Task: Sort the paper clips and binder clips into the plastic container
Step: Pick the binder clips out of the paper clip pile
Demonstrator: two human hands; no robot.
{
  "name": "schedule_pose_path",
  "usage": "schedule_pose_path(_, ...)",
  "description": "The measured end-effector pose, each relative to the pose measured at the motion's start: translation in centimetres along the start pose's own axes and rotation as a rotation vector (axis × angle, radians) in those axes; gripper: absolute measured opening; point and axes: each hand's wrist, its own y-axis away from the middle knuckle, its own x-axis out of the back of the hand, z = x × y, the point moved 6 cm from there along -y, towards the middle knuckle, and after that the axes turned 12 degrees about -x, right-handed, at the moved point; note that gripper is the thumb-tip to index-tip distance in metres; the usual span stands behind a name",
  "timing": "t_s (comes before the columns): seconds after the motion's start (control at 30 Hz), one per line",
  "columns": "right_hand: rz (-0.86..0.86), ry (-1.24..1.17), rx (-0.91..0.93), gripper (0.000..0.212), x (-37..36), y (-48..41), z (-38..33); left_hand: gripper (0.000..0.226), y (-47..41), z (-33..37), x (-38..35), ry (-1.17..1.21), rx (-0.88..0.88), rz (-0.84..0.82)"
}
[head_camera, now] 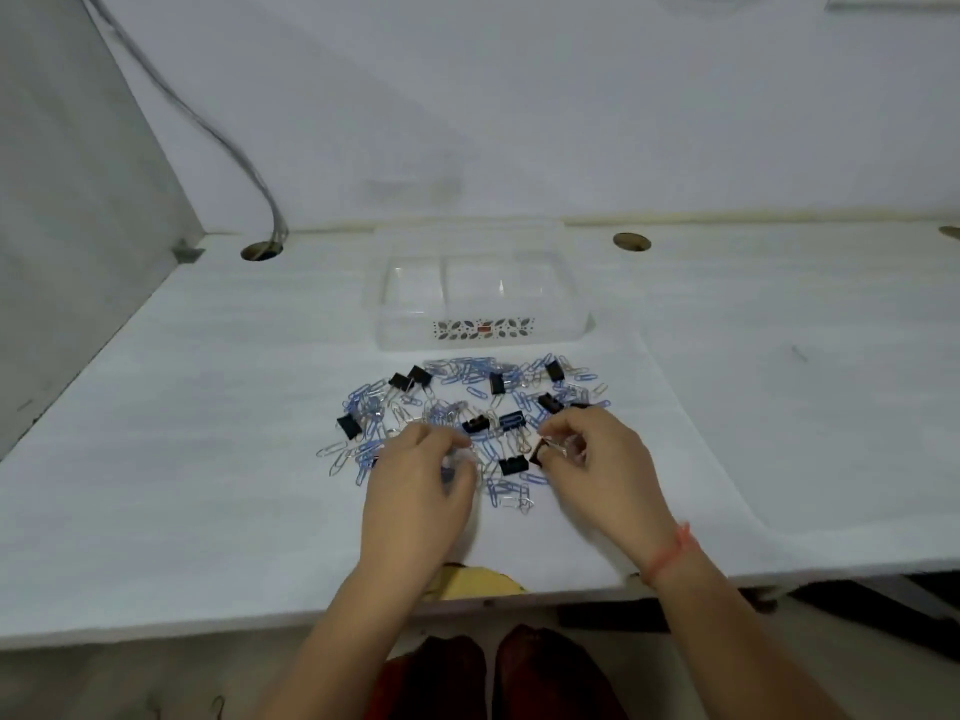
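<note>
A heap of blue and silver paper clips (467, 374) mixed with several black binder clips (420, 375) lies on the white table. Behind the heap stands a clear plastic container (483, 335) with two compartments and a leaf-pattern label; both compartments look empty. My right hand (592, 465) pinches a black binder clip (537, 453) by its wire handles at the heap's near right. My left hand (423, 485) rests on the near left of the heap, fingers curled onto paper clips; whether it grips one is hidden.
The white table (208, 459) has cable holes at the back left (261, 250) and back right (631, 241); a grey cable (208, 127) runs into the left one. A grey partition stands on the left. The table's front edge lies near my wrists.
</note>
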Motion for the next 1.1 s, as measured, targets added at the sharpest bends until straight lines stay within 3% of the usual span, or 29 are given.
schedule_pose_path(0.1,-0.039,0.150,0.052,0.031,-0.6,-0.8,0.0,0.026,-0.7,0.4,-1.3,-0.063,-0.074,-0.041)
schedule_pose_path(0.23,-0.091,0.258,0.097,0.027,-1.6,-1.5,-0.4,0.035,-2.7,1.2,-2.8,-0.156,-0.154,-0.136)
schedule_pose_path(0.5,-0.035,0.150,0.095,0.020,-2.1,-2.7,0.0,0.035,-3.9,0.1,-3.6,-0.168,-0.107,-0.152)
schedule_pose_path(0.57,-0.040,-0.031,0.024,0.017,-1.7,-3.3,0.3,0.034,-4.1,-0.4,-3.3,-0.152,-0.089,-0.149)
schedule_pose_path(0.7,-0.269,-0.849,-0.417,0.028,-2.2,-4.7,1.2,0.041,-4.3,-0.9,-3.1,-0.171,-0.177,-0.161)
schedule_pose_path(0.77,-0.385,-1.000,-0.543,0.021,-2.7,-5.0,1.1,0.047,-4.3,-0.9,-3.1,-0.190,-0.251,-0.152)
schedule_pose_path(0.87,-0.344,-0.791,-0.459,0.013,-2.7,-5.7,1.1,0.059,-4.3,-0.7,-3.2,-0.266,-0.388,-0.120)
schedule_pose_path(0.97,-0.149,-0.166,-0.126,0.014,-2.6,-5.7,0.1,0.061,-4.4,-0.7,-3.0,-0.259,-0.428,-0.070)
schedule_pose_path(1.03,-0.109,0.129,0.029,0.022,-3.3,-5.3,-0.8,0.054,-4.5,-0.6,-2.6,-0.235,-0.436,0.002)
schedule_pose_path(1.1,-0.093,0.188,0.083,0.019,-3.5,-5.3,-1.2,0.040,-4.7,-0.3,-1.9,-0.119,-0.378,0.097)
